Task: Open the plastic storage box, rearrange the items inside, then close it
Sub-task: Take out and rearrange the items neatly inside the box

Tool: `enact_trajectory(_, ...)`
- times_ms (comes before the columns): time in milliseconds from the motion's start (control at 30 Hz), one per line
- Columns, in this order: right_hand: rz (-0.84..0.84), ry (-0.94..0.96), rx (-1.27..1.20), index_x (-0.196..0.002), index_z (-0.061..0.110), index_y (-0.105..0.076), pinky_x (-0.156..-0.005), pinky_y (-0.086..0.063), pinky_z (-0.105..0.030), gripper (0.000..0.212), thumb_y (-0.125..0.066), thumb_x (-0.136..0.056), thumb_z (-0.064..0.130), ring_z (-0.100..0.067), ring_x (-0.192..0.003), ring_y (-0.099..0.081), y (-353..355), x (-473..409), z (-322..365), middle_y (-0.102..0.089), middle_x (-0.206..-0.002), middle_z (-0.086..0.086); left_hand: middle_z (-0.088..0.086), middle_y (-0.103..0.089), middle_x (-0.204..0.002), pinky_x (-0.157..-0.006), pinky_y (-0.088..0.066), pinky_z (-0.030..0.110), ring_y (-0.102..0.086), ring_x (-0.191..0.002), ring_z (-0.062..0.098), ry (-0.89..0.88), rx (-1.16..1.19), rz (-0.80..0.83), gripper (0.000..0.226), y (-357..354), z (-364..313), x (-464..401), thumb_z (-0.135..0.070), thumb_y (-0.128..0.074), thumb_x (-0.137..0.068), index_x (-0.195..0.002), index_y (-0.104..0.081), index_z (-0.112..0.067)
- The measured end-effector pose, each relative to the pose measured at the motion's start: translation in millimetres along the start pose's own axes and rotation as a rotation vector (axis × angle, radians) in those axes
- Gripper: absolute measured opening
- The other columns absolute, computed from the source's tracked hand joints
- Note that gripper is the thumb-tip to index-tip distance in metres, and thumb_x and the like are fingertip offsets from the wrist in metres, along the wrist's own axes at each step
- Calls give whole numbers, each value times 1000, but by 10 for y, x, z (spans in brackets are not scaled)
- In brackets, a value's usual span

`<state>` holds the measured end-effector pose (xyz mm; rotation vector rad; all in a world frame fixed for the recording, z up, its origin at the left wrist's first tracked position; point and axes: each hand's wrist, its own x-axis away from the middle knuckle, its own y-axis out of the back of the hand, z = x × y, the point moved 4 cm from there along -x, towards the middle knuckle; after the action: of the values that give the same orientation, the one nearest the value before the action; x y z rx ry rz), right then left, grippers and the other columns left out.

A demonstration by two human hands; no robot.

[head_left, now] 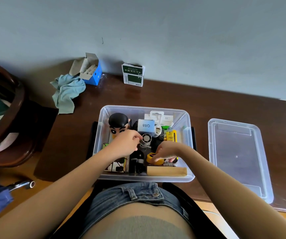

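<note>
The clear plastic storage box (102, 116) stands open on the brown table in front of me, packed with several small items. Its clear lid (237, 152) lies flat on the table to the right. Both hands are inside the box. My left hand (125, 144) pinches a small round grey fan (147, 139) near the middle. My right hand (167, 150) has its fingers curled round a yellow round item (151, 158) at the front. A black-haired cartoon figure (119, 124), a white box marked Q88 (145, 125) and a wooden block (166, 171) also sit in the box.
At the back by the wall stand a blue carton (94, 73) with open flaps and a green-and-white box (133, 75). A pale blue cloth (68, 92) lies left of them. A dark wooden chair (13, 118) is at the left, and a metal tool (23, 184) is below it.
</note>
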<state>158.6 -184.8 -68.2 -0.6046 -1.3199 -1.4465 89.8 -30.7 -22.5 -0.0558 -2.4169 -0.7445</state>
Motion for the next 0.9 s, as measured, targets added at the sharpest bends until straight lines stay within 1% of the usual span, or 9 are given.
enact_trajectory(100,-19,-47,17,-117,6,-60,-55,-56,-24,49,-70,-80,36,-16,-67,-64,-25,-48,28,-63,-99,-6,2,-65,-110,-83,-55,41,-65,-84,12,-11,-29,21,30,-2,-2,22,-19,-36,-101,-118,-60,-20)
enact_trajectory(167,-38,-41,47,-125,7,-56,-61,-59,-28,51,-69,-81,28,-21,-73,-68,-51,-52,68,-61,-113,-10,2,-64,-115,-72,-54,31,-64,-89,13,-52,-88,12,31,-14,-27,24,-20,-36,-101,-123,-58,-18)
enact_trajectory(233,-81,-7,77,-134,13,-50,-59,-53,-25,57,-68,-80,22,-21,-83,-65,-74,-48,100,-59,-119,-7,1,-62,-119,-61,-43,17,-61,-95,13,-98,-158,-3,32,-38,-45,14,-20,-37,-101,-125,-57,-18)
enact_trajectory(300,-139,21,98,-137,16,-46,-64,-48,-23,61,-67,-79,19,-20,-91,-60,-86,-46,111,-57,-124,-5,1,-63,-120,-59,-37,15,-60,-95,13,-129,-219,-3,32,-71,-58,4,-19,-37,-101,-127,-57,-17)
enact_trajectory(433,-189,34,100,-136,21,-47,-79,-49,-29,66,-74,-76,27,-22,-107,-55,-117,-47,86,-56,-127,-4,4,-63,-121,-75,-48,25,-59,-96,16,-144,-346,43,33,-166,-96,3,-17,-37,-101,-127,-56,-16)
enact_trajectory(633,-254,20,188,-133,32,-44,-70,-50,-30,64,-73,-76,32,-22,-103,-59,-145,-4,60,-59,-121,1,11,-64,-114,-88,-50,42,-60,-102,28,-118,-562,206,32,-390,-117,-82,-8,-37,-96,-120,-59,-9)
enact_trajectory(733,-313,27,280,-129,34,-46,-65,-45,-31,53,-64,-83,16,-24,-102,-59,-152,16,44,-61,-117,0,13,-62,-94,-73,-49,36,-59,-83,27,-86,-551,371,26,-558,-80,-111,-6,-36,-95,-105,-60,-2)
enact_trajectory(800,-306,50,272,-129,34,-48,-67,-47,-31,52,-61,-84,12,-25,-103,-59,-161,21,28,-61,-117,-1,7,-49,-72,-54,-35,29,-45,-60,20,-67,-576,425,18,-629,-56,-107,-2,-36,-93,-87,-54,-3)
enact_trajectory(900,-292,78,234,-132,29,-50,-79,-52,-34,52,-60,-85,10,-23,-107,-58,-151,37,-14,-60,-121,-1,4,-36,-62,-47,-22,27,-30,-52,15,-35,-578,451,26,-668,-28,-98,3,-35,-90,-68,-39,-11)
